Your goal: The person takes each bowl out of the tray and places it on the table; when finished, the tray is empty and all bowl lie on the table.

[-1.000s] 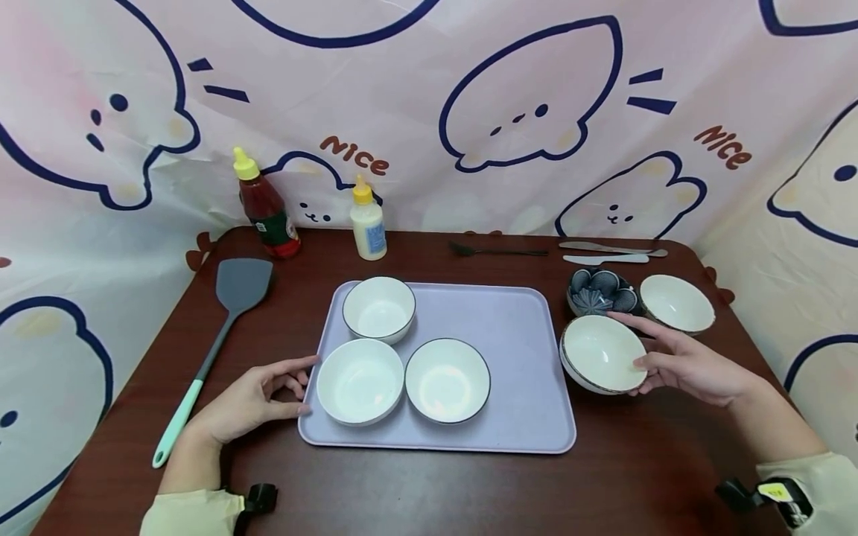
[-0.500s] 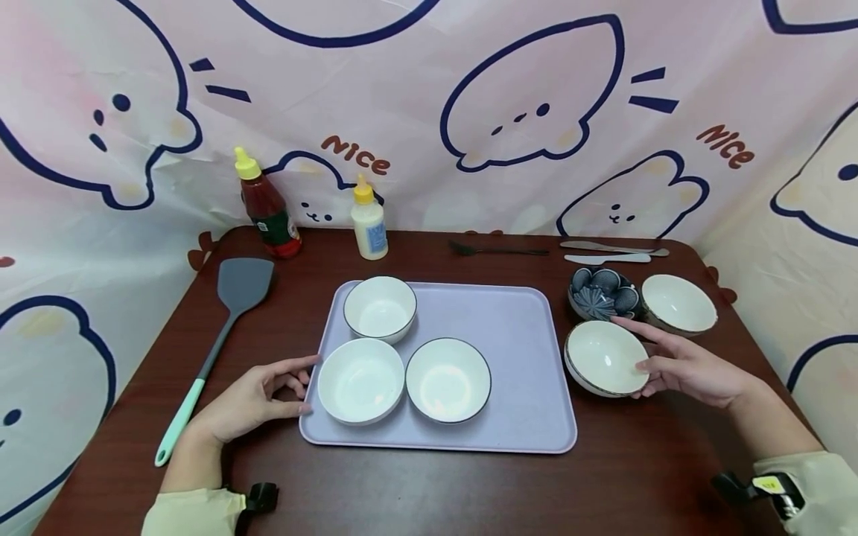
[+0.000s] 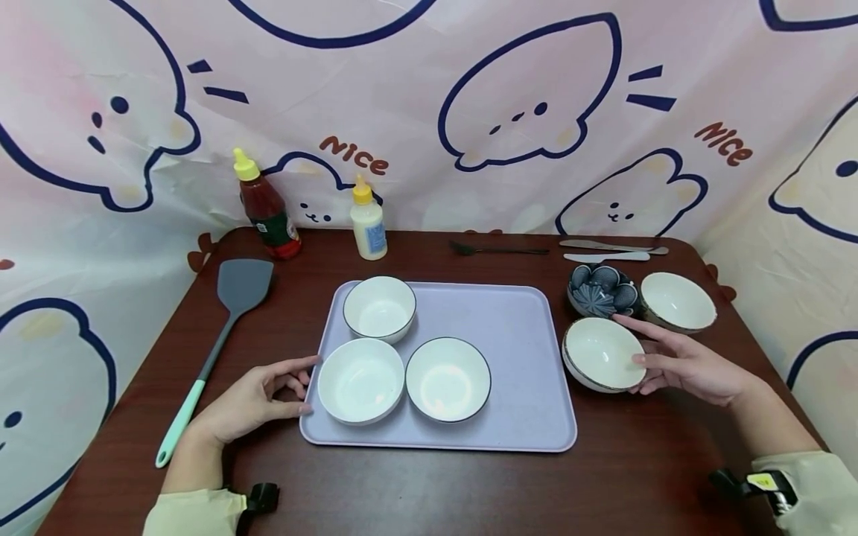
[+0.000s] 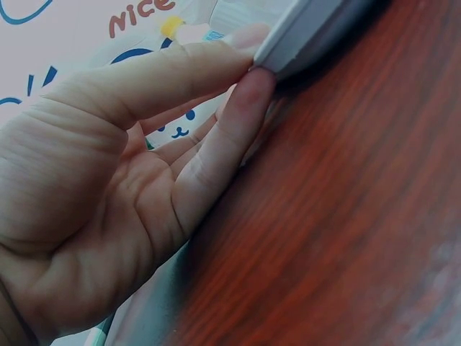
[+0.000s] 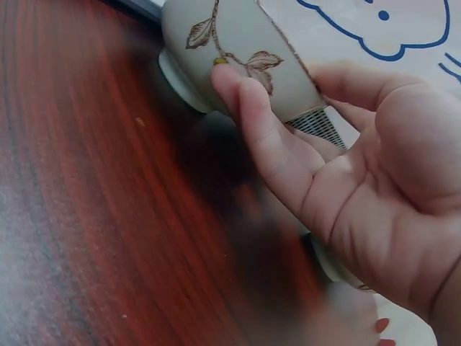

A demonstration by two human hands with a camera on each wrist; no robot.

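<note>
In the head view, my left hand (image 3: 251, 402) is at the left edge of the lilac tray (image 3: 523, 372). The left wrist view shows thumb and fingers pinching the tray's rim (image 4: 288, 36). Three white bowls with dark rims stand on the tray: a rear bowl (image 3: 379, 307), a front-left bowl (image 3: 360, 381) and a front-right bowl (image 3: 447, 380). Just right of the tray, my right hand (image 3: 690, 365) holds another white bowl (image 3: 599, 353) by its right side, thumb at the rim. Brown leaves decorate its outside (image 5: 245, 43). Whether its foot touches the table is unclear.
Behind the held bowl are a dark blue patterned bowl (image 3: 599, 292) and a white bowl (image 3: 677, 301). Two knives (image 3: 606, 258) and a fork (image 3: 499, 250) lie at the back. A spatula (image 3: 228, 327), red sauce bottle (image 3: 268, 212) and white bottle (image 3: 369, 227) stand or lie left.
The right hand and its bowl shift only slightly, a little right and towards me, then partly back. The left hand and the tray stay in place.
</note>
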